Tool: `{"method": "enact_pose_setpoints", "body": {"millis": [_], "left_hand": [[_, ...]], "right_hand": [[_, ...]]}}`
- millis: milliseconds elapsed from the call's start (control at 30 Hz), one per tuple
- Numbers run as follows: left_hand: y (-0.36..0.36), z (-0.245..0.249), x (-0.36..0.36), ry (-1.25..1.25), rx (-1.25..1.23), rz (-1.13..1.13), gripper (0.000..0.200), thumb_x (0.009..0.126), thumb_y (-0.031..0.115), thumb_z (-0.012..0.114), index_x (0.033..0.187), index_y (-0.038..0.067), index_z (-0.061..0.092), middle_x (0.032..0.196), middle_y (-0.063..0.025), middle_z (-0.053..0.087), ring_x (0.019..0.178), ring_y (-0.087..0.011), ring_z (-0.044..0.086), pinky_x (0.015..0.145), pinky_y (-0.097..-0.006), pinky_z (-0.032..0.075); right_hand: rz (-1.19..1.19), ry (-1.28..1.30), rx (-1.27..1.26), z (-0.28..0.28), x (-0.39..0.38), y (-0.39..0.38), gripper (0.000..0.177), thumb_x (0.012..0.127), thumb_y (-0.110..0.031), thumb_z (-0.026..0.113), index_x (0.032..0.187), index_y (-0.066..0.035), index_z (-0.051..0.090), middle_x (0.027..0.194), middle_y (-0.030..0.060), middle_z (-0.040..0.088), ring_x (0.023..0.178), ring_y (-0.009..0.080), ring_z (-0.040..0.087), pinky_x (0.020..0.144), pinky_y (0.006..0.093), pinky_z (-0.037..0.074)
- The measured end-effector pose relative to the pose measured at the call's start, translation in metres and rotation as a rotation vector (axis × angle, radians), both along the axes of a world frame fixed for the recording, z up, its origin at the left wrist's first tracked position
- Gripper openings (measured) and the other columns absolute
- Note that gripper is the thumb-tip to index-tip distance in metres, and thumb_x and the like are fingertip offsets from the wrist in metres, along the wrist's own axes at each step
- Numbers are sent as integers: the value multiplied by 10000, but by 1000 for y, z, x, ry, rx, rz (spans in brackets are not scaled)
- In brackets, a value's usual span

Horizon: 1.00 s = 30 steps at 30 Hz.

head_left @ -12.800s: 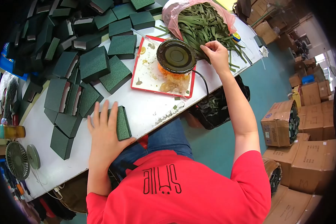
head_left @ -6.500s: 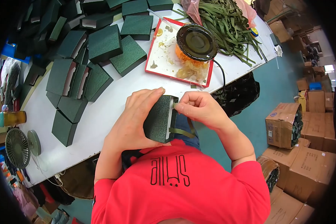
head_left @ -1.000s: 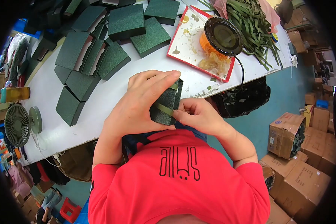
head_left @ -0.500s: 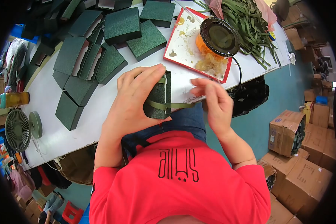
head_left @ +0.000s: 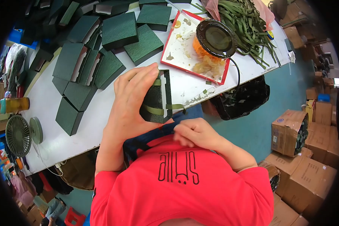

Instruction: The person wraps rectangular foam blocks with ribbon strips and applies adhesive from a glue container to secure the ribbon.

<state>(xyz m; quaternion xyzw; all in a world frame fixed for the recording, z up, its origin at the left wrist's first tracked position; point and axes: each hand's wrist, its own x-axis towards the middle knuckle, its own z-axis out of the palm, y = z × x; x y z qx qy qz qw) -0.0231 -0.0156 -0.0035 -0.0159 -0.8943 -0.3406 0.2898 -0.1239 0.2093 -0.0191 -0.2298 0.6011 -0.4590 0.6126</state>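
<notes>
One dark-green, textured rectangular box fills your left hand, likely to steady its narrow olive ribbon; beside the box, your right hand curls, contents unclear.

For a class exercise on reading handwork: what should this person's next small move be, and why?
Probably bring the right grip up to take the ribbon's free end: that end sticks out past the box's edge, the right grip is just below and apart from it, and the left grip holds the box.
</notes>
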Motion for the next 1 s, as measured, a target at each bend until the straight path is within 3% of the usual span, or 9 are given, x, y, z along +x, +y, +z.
{"method": "enact_pose_setpoints", "body": {"millis": [67, 167, 300, 467, 567, 600, 900, 1000], "left_hand": [[2, 2, 0, -13, -5, -3, 1005, 554, 295, 935, 1422, 70, 481, 1429, -128, 538, 1262, -345, 504, 1049, -457, 363], [4, 1, 0, -20, -7, -22, 995, 554, 302, 935, 1412, 67, 489, 1424, -125, 541, 1264, -348, 505, 1050, -461, 360], [6, 4, 4, -124, -11, -42, 1002, 550, 316, 936, 1408, 58, 488, 1411, -134, 546, 1268, -355, 504, 1054, -472, 354], [2, 0, 15, -216, -21, 14, 1085, 518, 350, 944, 1441, 52, 458, 1430, -138, 529, 1275, -376, 491, 1068, -482, 348], [0, -4, 21, -241, -41, 21, 1110, 506, 340, 945, 1453, 49, 446, 1435, -153, 522, 1275, -381, 487, 1063, -479, 355], [-1, -5, 22, -243, -50, 22, 1122, 502, 349, 957, 1451, 33, 449, 1360, -157, 537, 1280, -378, 468, 1089, -464, 350], [-1, -9, 24, -236, -78, -32, 1124, 510, 328, 951, 1462, 44, 426, 1467, -147, 497, 1302, -378, 468, 1095, -472, 336], [5, -4, 17, -249, -100, -63, 1121, 502, 322, 951, 1456, 43, 432, 1455, -151, 507, 1301, -381, 473, 1095, -471, 334]], "right_hand": [[-124, -132, -104, 9, 8, -8, 281, 1013, -174, 594, 1255, -36, 628, 971, 40, 681, 653, 75, 570, 564, 235, 448], [-365, -317, -182, 5, 8, -8, 489, 1013, -135, 575, 1470, -31, 437, 1182, 74, 653, 709, 90, 601, 606, 219, 476], [-762, -581, -357, -7, 1, 1, 446, 1036, -149, 562, 1443, 0, 459, 1273, 108, 650, 687, 59, 570, 612, 203, 457], [-1061, -618, -457, -14, -23, 16, 323, 1030, -219, 584, 1294, -34, 573, 1195, 76, 679, 711, 41, 588, 628, 195, 513], [-1160, -611, -498, -9, -35, 19, 322, 1026, -205, 591, 1296, -30, 571, 1161, 76, 684, 730, 35, 598, 642, 190, 532], [-1168, -573, -525, -10, -38, 20, 318, 1024, -199, 595, 1288, -23, 571, 1123, 69, 684, 738, 32, 603, 652, 188, 546], [-1071, -156, -539, -12, -60, 14, 261, 1039, -212, 573, 1211, -18, 609, 887, 68, 685, 600, 74, 574, 505, 199, 451], [-1022, -53, -506, -8, -76, 15, 194, 1016, -187, 615, 1119, -23, 629, 843, 77, 684, 529, 79, 545, 457, 207, 430]]}}
